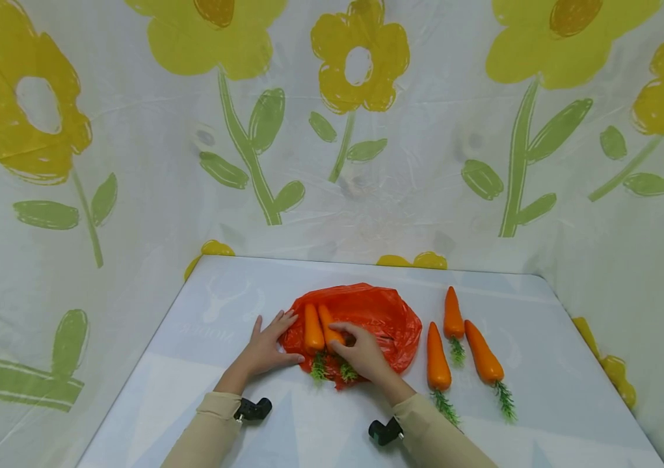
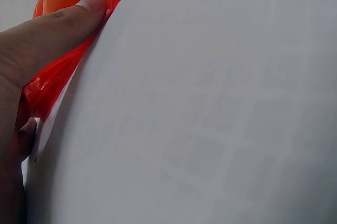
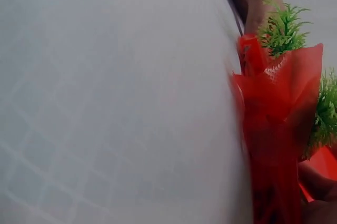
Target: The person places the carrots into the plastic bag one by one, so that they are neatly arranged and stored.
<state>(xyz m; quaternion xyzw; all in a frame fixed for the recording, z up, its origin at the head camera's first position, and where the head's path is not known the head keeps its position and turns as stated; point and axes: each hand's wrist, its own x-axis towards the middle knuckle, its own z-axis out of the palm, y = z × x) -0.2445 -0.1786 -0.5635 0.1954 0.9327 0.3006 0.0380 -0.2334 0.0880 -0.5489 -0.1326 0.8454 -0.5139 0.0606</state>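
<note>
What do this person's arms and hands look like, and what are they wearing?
The left hand and right hand are ungloved. The left sleeve and right sleeve are beige, reaching the wrists. Near the cuffs sit a left device and right device, both small, black and stubby, with silvery bits. No cables show.

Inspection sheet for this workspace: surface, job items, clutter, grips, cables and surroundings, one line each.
Surface: white and pale-blue table, faint printed pattern.
Job items: crumpled red plastic bag; pair of carrots lying side by side on its left part; three loose carrots on the table to its right.
Clutter: nothing seen.
Grips: left hand touches the bag's left edge; right hand pinches the right-hand carrot of the pair; black device at each wrist.
Cables: nothing seen.
Surroundings: yellow-flowered white curtain.
</note>
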